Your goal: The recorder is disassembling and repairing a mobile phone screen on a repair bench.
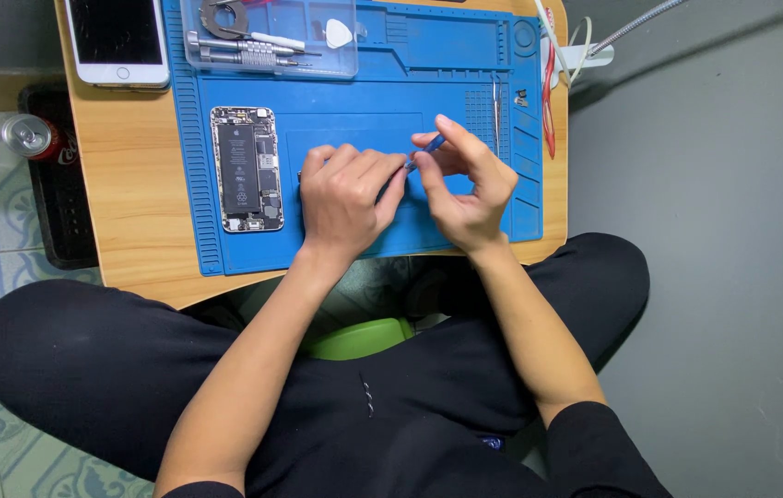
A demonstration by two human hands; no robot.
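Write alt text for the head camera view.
A seated person's left hand and right hand meet over a blue work mat on a small wooden table, the right pinching a thin blue tool. An opened phone lies left of them.

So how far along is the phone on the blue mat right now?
Done: the opened phone body lies on the blue mat with its insides bared, and a white phone lies apart on the wooden table. In hand: the right hand holds a thin blue tool to something small under the left hand, which hides it. Left: the body is still open.
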